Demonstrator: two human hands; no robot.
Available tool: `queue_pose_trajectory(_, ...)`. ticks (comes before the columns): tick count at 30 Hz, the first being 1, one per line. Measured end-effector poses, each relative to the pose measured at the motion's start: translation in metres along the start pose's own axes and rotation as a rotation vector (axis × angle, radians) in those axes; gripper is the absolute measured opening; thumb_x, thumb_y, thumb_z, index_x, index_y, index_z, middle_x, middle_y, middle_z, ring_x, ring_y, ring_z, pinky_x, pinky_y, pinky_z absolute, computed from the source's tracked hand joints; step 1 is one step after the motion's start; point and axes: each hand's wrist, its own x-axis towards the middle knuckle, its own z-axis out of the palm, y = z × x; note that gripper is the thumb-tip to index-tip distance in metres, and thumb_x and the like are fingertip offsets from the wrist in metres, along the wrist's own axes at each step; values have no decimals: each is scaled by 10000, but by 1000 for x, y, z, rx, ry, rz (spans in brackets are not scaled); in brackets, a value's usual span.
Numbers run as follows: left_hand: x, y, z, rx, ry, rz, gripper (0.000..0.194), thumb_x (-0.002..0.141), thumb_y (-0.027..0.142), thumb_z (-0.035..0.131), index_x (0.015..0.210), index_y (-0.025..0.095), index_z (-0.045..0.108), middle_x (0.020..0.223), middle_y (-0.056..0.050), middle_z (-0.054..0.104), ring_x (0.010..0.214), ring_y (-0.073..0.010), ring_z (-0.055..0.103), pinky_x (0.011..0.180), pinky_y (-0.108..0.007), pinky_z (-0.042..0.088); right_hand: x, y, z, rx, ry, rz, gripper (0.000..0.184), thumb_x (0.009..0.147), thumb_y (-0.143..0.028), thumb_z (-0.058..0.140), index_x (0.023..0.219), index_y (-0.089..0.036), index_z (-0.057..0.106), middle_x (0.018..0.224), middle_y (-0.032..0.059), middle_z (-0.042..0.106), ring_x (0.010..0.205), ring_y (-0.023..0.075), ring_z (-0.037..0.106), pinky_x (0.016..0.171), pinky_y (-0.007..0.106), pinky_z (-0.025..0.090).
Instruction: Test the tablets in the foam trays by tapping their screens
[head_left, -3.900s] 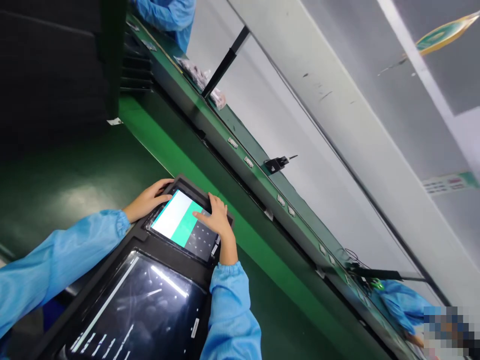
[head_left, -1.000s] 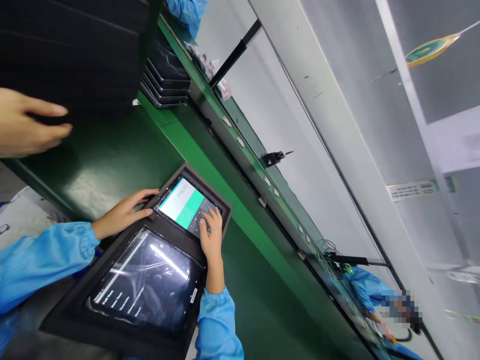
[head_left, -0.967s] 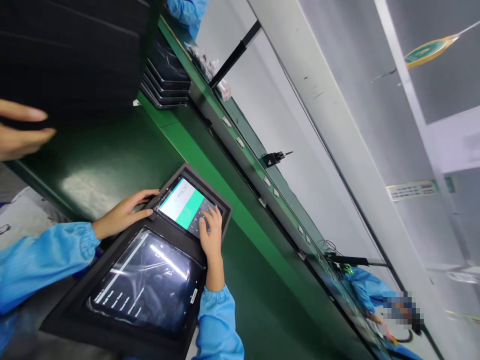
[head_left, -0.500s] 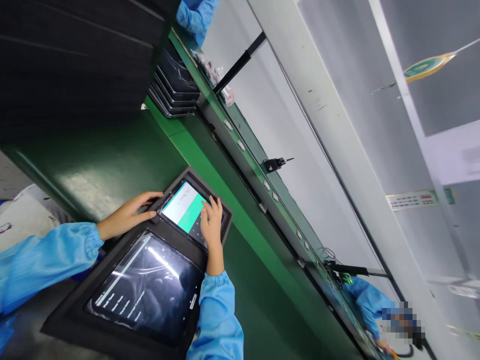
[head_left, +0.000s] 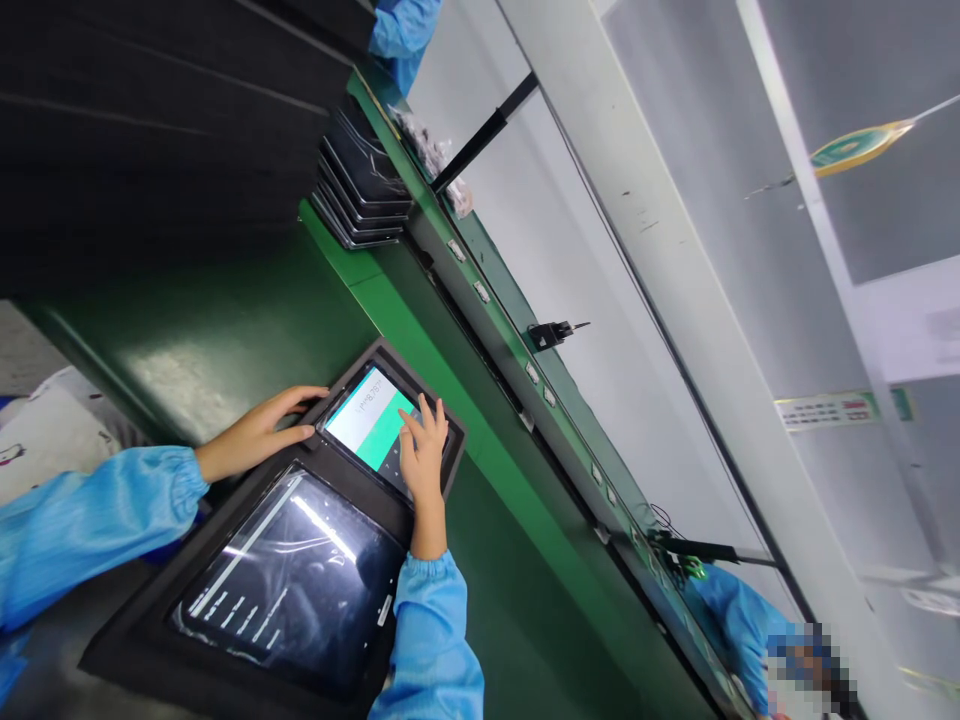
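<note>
A lit tablet [head_left: 369, 418] with a white and green calculator-like screen sits in the upper recess of a black foam holder [head_left: 352, 497]. A larger tablet [head_left: 292, 570], its dark screen showing lines of text and reflections, lies in the recess nearer to me. My left hand [head_left: 259, 432] rests at the holder's left edge beside the lit tablet, thumb and fingers stretched out and apart. Over the keypad of the lit tablet is my right hand [head_left: 424, 450], fingers spread, one fingertip at the screen. It covers part of the keys. Neither hand holds anything.
The holder lies on a green worktable [head_left: 525, 590]. Farther up stands a stack of dark tablets [head_left: 364, 190] near a large black panel [head_left: 150, 150]. A black plug adapter [head_left: 551, 335] sits on the bench rail. Blue-sleeved co-workers [head_left: 739, 615] are at the far edges.
My right index fingertip has shifted slightly to the left over the lit screen. The left hand stays at the holder's edge. The camera view has moved a little.
</note>
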Motion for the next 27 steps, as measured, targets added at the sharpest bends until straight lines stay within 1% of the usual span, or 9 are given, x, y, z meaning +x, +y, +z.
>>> queue_pose_trajectory(3, 0, 1, 0, 4, 1, 4, 528, 880, 510, 603, 1351, 293, 505, 1412, -49, 556, 1305, -286, 525, 1139, -439, 411, -1, -4, -1, 27, 27, -23, 357, 970, -275, 422, 1171, -240, 715, 1523, 67, 474, 1511, 305, 217, 1175, 654, 186)
queue_pose_trajectory(7, 1, 1, 0, 12, 1, 7, 522, 884, 517, 593, 1347, 293, 508, 1401, -51, 561, 1304, -291, 521, 1140, -444, 408, -1, -10, 0, 38, -6, -62, 351, 973, -293, 425, 1140, -241, 729, 1490, 65, 516, 1498, 306, 254, 1178, 655, 172)
queue_pose_trajectory(12, 0, 1, 0, 4, -17, -4, 530, 893, 502, 587, 1368, 289, 489, 1426, -52, 535, 1327, -287, 495, 1156, -449, 384, -1, -12, 1, 33, 20, -3, 368, 965, -281, 404, 1111, -211, 734, 1468, 82, 539, 1488, 310, 272, 1175, 643, 190)
queue_pose_trajectory(14, 0, 0, 1, -8, -20, -8, 529, 894, 489, 588, 1375, 297, 485, 1435, -44, 527, 1333, -287, 487, 1161, -453, 376, -3, -8, 0, 52, 56, 36, 361, 956, -289, 409, 1106, -212, 728, 1446, 83, 560, 1472, 297, 309, 1183, 621, 191)
queue_pose_trajectory(17, 1, -1, 3, -12, -15, 7, 509, 894, 463, 593, 1371, 318, 493, 1436, -29, 528, 1336, -290, 484, 1163, -470, 370, -7, 6, -2, 76, 125, 104, 390, 959, -335, 388, 1178, -198, 681, 1396, 104, 597, 1430, 273, 382, 1188, 567, 230)
queue_pose_trajectory(20, 2, -3, 5, -6, 3, 31, 496, 884, 455, 601, 1355, 329, 513, 1417, -24, 548, 1330, -300, 493, 1142, -489, 397, -5, 29, -7, 52, 153, 157, 459, 955, -375, 361, 1276, -152, 601, 1378, 156, 591, 1410, 292, 397, 1151, 558, 303)
queue_pose_trajectory(23, 3, -3, 6, 15, 23, 42, 513, 866, 456, 602, 1353, 312, 530, 1400, -13, 568, 1306, -291, 522, 1116, -460, 440, 5, 50, -12, 32, 127, 202, 511, 915, -421, 441, 1325, -137, 549, 1418, 176, 546, 1399, 320, 397, 1137, 544, 328)
queue_pose_trajectory(27, 3, -2, 7, 33, 37, 47, 558, 831, 433, 588, 1362, 268, 536, 1375, 25, 585, 1291, -262, 536, 1105, -388, 449, 21, 63, -19, 32, 46, 220, 542, 909, -429, 495, 1347, -112, 530, 1429, 179, 531, 1328, 286, 466, 1122, 408, 359)
